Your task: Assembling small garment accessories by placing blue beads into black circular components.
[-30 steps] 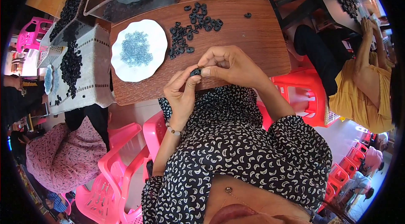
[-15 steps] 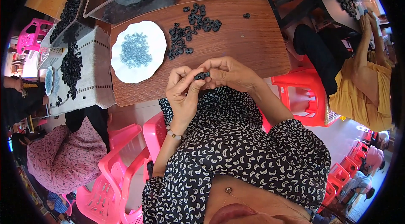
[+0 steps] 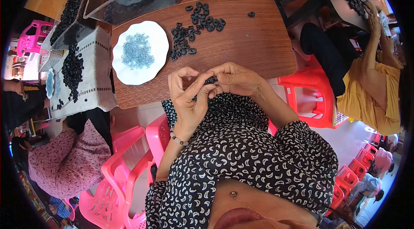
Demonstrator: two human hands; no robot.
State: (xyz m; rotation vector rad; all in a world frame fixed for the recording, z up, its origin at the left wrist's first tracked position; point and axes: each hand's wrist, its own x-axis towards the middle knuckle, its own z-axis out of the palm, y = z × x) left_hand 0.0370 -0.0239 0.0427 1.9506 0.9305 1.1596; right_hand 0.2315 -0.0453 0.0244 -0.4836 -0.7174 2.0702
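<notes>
Between the fingertips of both hands, just off the near edge of the wooden table (image 3: 254,43), is a small black oval part with holes (image 3: 211,80). My left hand (image 3: 189,91) pinches its left end with thumb and forefinger. My right hand (image 3: 237,79) grips the other end, its fingers partly covering the part. Ahead of my hands lies a loose pile of similar black parts (image 3: 183,35). To the left stands a white wavy-edged plate (image 3: 159,52) with many tiny clear, bluish pieces (image 3: 137,51) heaped in its middle.
Clear plastic bins (image 3: 142,0) full of black parts line the far side. One single black part (image 3: 251,14) lies at the right of the table. A cloth-covered table (image 3: 97,69) adjoins on the left. Pink chairs (image 3: 103,199), a red stool (image 3: 306,99) and co-workers sit close by.
Both hands have shifted slightly right with the black part still held between them. The fingers of my left hand have changed position a little around it.
</notes>
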